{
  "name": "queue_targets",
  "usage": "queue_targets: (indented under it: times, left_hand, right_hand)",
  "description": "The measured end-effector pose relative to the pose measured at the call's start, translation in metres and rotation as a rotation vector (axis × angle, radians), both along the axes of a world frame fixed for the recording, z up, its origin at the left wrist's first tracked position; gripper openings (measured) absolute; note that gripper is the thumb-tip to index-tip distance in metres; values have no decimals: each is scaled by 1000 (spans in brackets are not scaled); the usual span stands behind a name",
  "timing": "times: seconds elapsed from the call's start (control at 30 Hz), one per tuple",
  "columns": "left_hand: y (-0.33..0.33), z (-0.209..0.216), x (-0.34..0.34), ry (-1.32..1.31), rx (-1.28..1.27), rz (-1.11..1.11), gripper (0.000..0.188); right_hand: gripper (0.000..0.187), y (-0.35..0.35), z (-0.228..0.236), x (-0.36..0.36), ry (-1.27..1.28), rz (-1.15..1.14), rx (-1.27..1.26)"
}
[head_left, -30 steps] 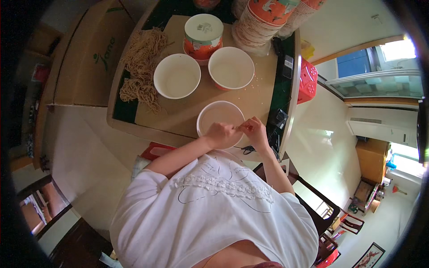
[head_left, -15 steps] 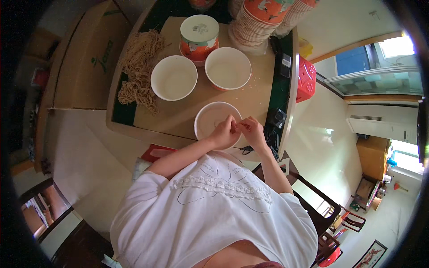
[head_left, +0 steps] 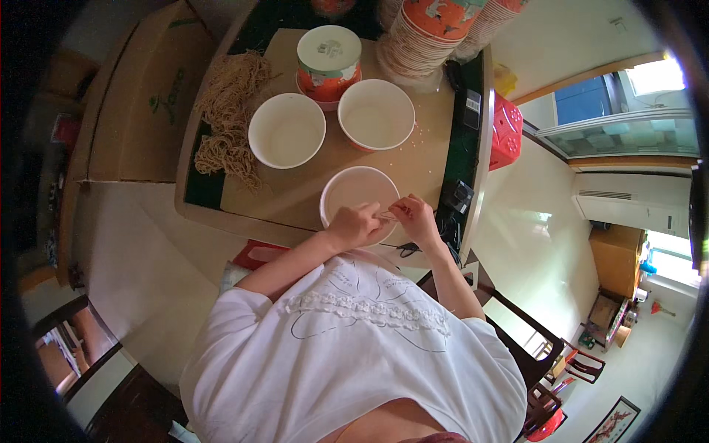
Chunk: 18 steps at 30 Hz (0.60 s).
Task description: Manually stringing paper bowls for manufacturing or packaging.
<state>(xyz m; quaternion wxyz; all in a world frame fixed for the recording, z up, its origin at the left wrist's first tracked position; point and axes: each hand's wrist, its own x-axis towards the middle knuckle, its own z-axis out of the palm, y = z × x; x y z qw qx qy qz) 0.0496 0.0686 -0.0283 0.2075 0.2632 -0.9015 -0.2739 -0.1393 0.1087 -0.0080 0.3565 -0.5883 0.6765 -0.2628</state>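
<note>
A white paper bowl (head_left: 356,190) stands at the near edge of the table (head_left: 310,199). My left hand (head_left: 356,226) and my right hand (head_left: 413,218) meet over its near rim. Between their fingertips they pinch a small thin packet (head_left: 389,215); its make is too small to tell. Two more white bowls (head_left: 286,130) (head_left: 376,114) stand farther back, side by side. Behind them sits a lidded orange cup (head_left: 329,62).
Dried noodle blocks (head_left: 230,111) lie on the table's left part. Stacks of orange paper bowls (head_left: 436,29) stand at the far right. A red box (head_left: 505,131) and small dark devices (head_left: 455,199) sit by the right edge. A cardboard box (head_left: 140,103) stands left.
My hands have stayed together over the near bowl, with the fingers shifting slightly on the small packet. The view has drifted a little.
</note>
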Motion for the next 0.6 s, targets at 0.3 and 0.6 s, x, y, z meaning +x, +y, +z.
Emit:
queue_targets:
  times: [0.3, 0.6]
  left_hand:
    - [1, -7, -15, -167, 4, 117, 13]
    - [-16, -14, -21, 225, 1534, 435, 14]
  right_hand:
    - [9, 0, 4, 2, -6, -7, 9]
    - [11, 20, -13, 18, -143, -214, -146]
